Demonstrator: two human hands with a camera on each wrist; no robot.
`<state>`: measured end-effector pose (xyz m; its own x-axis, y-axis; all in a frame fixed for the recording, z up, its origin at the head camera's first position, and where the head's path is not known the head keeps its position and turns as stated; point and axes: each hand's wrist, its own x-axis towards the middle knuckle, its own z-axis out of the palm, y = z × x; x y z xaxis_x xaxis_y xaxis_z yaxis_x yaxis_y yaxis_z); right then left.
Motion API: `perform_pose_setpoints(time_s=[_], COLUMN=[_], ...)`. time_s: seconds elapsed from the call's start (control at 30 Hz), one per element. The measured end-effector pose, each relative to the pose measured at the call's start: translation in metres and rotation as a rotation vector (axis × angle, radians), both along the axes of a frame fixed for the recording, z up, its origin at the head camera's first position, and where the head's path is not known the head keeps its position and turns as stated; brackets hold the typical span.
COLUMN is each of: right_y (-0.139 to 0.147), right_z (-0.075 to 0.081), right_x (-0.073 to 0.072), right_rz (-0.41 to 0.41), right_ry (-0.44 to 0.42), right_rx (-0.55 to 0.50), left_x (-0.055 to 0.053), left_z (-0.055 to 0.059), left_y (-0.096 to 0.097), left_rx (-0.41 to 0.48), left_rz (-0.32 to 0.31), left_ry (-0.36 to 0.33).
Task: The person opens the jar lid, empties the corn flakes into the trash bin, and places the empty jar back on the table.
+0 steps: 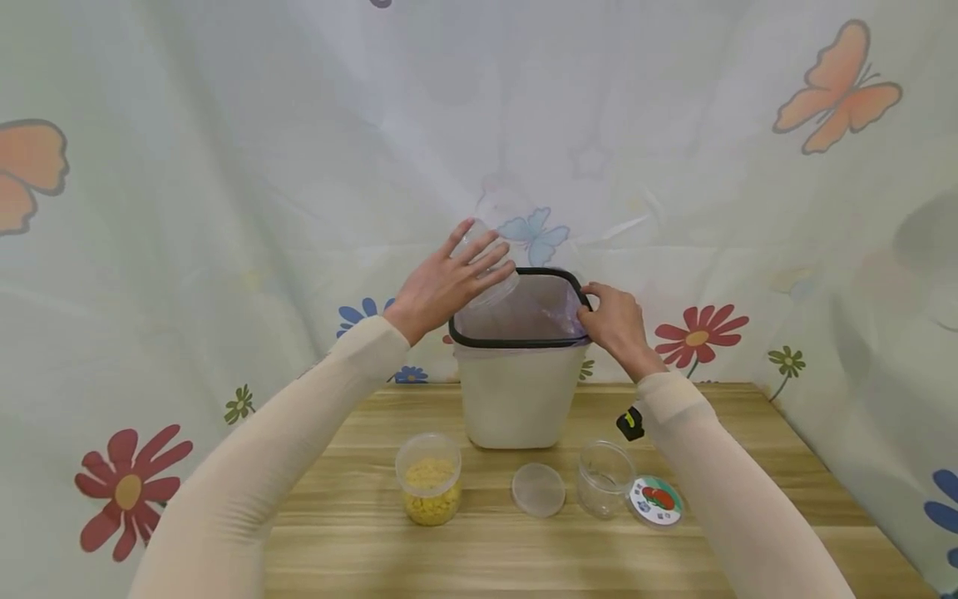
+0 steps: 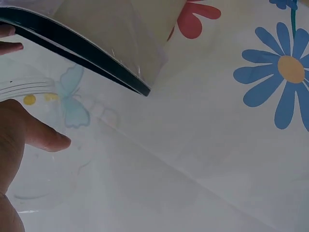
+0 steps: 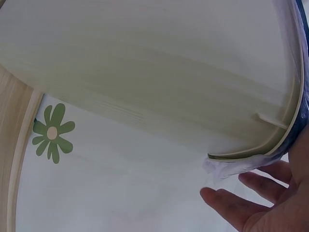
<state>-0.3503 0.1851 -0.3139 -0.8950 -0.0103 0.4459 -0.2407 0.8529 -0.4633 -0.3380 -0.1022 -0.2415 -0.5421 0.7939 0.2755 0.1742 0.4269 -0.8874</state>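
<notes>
The left hand holds a clear plastic jar, with the thumb on one side and the long fingers spread round the other. The jar is tipped, and its mouth points down at about five o'clock, over the ten o'clock side of the white trash bin. Two yellow dots show by the mouth of the jar, but I cannot tell if they are bits inside it. The right hand grips the bin's black rim at three o'clock, and the thumb touches the thin see-through bag that lines the bin.

The bin stands up on a wood table. Going round from the bin, a round jar with yellow bits is at seven o'clock. A cloudy round lid lies flat at six o'clock. A second clear jar sits at five o'clock, and right beside it is a white and green lid with a red tomato picture. Up at twelve o'clock, behind the bin, hangs a pale cloth with butterflies and flowers
</notes>
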Motion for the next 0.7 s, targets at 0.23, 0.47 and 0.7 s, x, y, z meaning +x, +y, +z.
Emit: perform_pose_setpoints(time_s=[0.23, 0.47, 0.7], right_y=[0.000, -0.005, -0.008], right_z=[0.002, 0.011, 0.016], right_x=[-0.001, 0.002, 0.008], right_rz=[0.017, 0.049, 0.097], right_ry=[0.056, 0.084, 0.071], right_rx=[0.009, 0.025, 0.044], left_x=[-0.001, -0.001, 0.000], left_z=[-0.003, -0.006, -0.011], left_y=[-0.002, -0.003, -0.004], left_rx=[0.051, 0.166, 0.245], left_rz=[-0.004, -0.031, -0.023], left_ry=[-0.012, -0.046, -0.107])
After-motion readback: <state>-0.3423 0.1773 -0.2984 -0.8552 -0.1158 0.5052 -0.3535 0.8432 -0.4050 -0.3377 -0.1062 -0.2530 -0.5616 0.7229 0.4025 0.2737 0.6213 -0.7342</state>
